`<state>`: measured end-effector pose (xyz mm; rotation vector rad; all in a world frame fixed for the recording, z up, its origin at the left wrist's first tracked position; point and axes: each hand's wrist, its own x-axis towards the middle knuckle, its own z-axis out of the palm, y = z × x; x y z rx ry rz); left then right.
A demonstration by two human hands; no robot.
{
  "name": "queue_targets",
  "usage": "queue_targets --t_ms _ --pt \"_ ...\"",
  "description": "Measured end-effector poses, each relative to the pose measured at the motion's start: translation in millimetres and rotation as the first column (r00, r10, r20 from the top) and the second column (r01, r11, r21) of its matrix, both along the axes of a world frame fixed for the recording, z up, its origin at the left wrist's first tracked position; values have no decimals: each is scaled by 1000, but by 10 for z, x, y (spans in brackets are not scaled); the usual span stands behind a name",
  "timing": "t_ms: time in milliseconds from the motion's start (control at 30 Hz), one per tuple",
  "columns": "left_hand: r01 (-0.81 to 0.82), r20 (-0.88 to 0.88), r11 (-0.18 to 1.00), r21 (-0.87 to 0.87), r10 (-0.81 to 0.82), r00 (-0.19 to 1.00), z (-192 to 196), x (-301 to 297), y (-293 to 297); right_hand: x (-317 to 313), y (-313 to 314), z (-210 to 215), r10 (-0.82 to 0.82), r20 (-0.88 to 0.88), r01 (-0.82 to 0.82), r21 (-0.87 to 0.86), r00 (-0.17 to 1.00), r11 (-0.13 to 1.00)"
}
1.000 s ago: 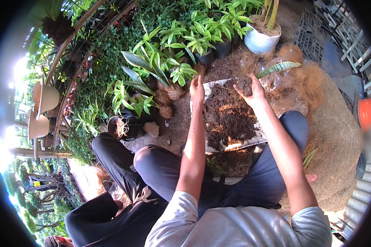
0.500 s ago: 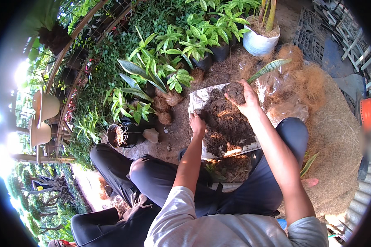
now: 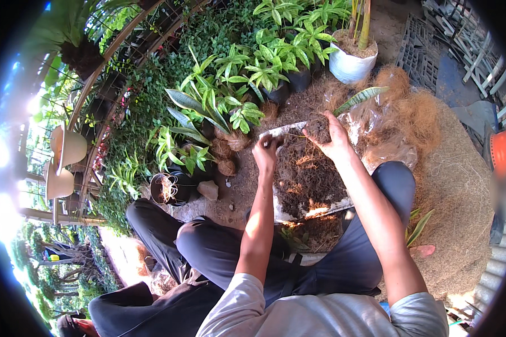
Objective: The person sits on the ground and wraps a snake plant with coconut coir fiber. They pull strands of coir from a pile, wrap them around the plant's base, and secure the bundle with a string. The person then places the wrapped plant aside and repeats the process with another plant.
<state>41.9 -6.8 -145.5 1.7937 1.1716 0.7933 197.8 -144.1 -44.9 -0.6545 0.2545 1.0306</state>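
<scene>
My right hand (image 3: 337,140) is closed around the dark root ball (image 3: 318,130) of a snake plant. The plant's single banded leaf (image 3: 361,99) points away to the upper right. Facing it, my left hand (image 3: 265,154) is raised over the left edge of a white sheet, fingers curled on a dark clump of soil (image 3: 274,141), partly hidden by the fingers. Between and below both hands, loose dark soil with brown fibres (image 3: 315,174) covers most of the white sheet (image 3: 283,206).
Potted leafy plants (image 3: 268,73) stand along the far side, with a snake plant (image 3: 188,104) among them. Brown coconut fibre (image 3: 419,121) is heaped at the right. A white planter bag (image 3: 352,63) stands behind. Another person's leg (image 3: 157,230) is at my left.
My left hand has lifted from the soil and moved slightly away from me, fingers now curled around a clump. The snake plant in my right hand has shifted slightly left and tilted lower.
</scene>
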Motion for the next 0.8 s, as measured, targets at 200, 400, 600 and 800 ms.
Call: queue_targets --t_ms 200,400,600,800 --pt "34 531 963 269 -177 829 1334 491 -419 2 -5 -140 85 19 -84 -38 996 996" --pt "411 193 751 516 -570 799 1592 545 -831 -6 -167 151 86 100 -93 74 991 993" --pt "530 364 779 334 -626 690 1617 544 -909 17 -269 377 7 129 -13 46 992 999" --pt "438 157 774 458 -556 816 1589 692 -1056 108 -220 161 -128 66 116 169 990 979"
